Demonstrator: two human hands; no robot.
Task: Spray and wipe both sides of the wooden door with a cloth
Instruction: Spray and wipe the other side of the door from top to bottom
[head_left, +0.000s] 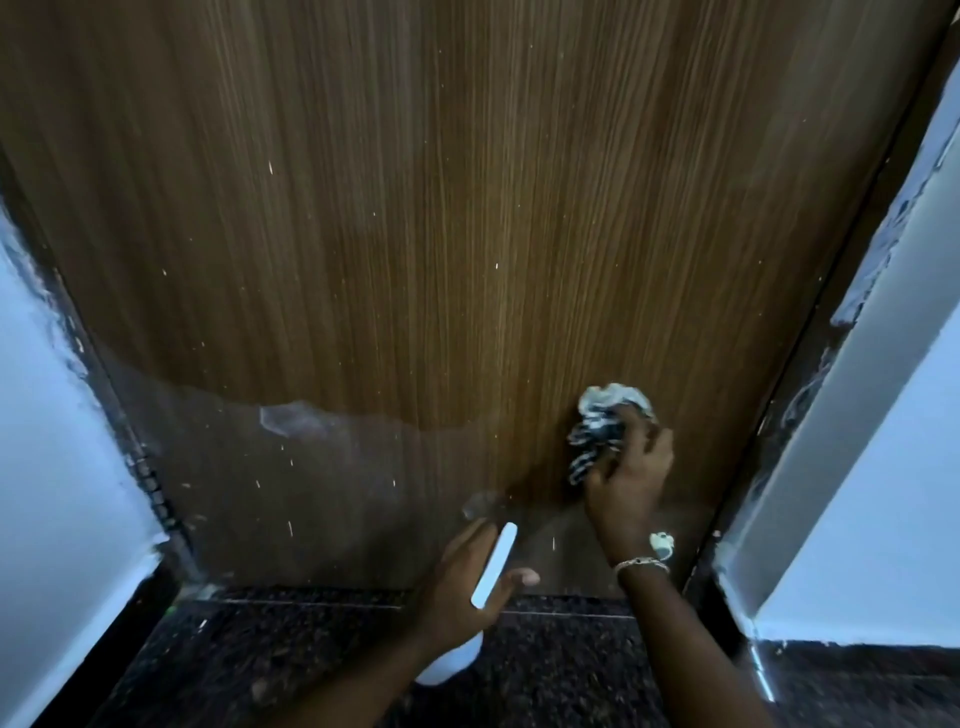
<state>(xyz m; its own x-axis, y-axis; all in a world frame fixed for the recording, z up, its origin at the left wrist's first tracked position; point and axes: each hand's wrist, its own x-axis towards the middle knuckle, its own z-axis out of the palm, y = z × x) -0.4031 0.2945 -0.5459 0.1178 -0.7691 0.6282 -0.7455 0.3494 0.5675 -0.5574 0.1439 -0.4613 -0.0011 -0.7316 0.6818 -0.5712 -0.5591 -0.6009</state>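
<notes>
The wooden door (415, 234) fills the view, brown with vertical grain. Its lower part carries a dull clear film with a torn upper edge. My right hand (631, 478) grips a crumpled white and dark cloth (602, 421) and presses it against the door low on the right side. My left hand (467, 587) holds a white spray bottle (493, 571) just below and left of the cloth, its nozzle end pointing up toward the door. The bottle's body (447, 662) shows under my wrist.
White walls (62, 467) flank the door on both sides, with dark frame strips (810, 364) along the edges and hinges at the lower left. A dark speckled stone floor (291, 665) lies below the door's bottom edge.
</notes>
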